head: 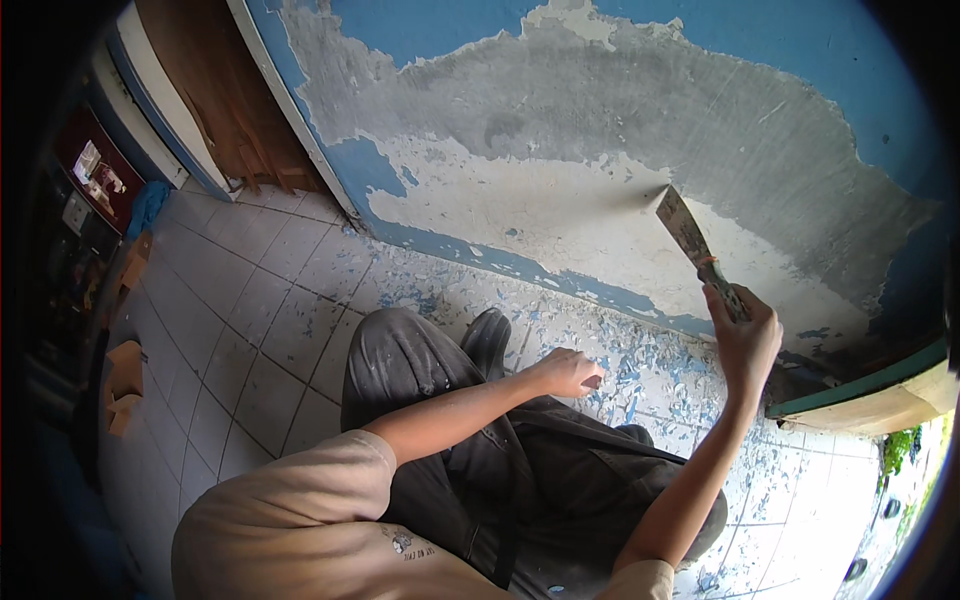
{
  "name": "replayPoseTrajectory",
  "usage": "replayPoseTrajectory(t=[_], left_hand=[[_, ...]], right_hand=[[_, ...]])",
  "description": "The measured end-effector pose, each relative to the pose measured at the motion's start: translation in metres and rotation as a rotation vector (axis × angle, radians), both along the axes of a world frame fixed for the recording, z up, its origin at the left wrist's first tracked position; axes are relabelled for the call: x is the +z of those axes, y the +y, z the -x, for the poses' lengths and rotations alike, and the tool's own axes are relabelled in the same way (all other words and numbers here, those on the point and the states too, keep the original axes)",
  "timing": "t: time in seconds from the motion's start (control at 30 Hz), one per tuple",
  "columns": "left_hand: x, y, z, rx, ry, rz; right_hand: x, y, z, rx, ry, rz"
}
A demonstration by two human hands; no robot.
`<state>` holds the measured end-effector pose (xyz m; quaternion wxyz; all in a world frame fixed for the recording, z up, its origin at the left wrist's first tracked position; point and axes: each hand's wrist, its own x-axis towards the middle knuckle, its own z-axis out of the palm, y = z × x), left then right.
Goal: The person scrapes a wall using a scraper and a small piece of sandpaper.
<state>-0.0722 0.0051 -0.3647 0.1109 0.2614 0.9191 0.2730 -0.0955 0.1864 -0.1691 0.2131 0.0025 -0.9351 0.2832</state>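
Observation:
My right hand (750,330) grips the handle of a putty knife (684,225), its worn metal blade speckled with residue. The blade's far corner meets the wall (517,202), or comes very close to it, at a whitish patch below bare grey plaster. Blue paint (750,30) with ragged, peeling edges surrounds the stripped area. My left hand (571,373) is curled above my crossed legs, near the littered floor; nothing plainly shows in it, though its palm is mostly hidden. Blue and white paint flakes (652,375) lie thickly along the wall's foot.
White floor tiles (247,360) carry scattered flakes. To the left are a brown door (225,97) with a splintered lower end, a blue plastic bag (148,208) and an opened cardboard box (125,382). A green-edged sill (862,382) borders a bright opening at right.

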Motion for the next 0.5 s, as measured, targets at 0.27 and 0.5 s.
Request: replayPoseTrajectory(t=[0.27, 0.5], left_hand=[[-0.003, 0.000, -0.001, -0.021, -0.022, -0.071], [-0.005, 0.003, -0.001, 0.007, 0.010, -0.016]], right_hand=[[0.014, 0.017, -0.011, -0.014, 0.048, -0.065], [0.001, -0.002, 0.000, 0.008, 0.108, -0.004]])
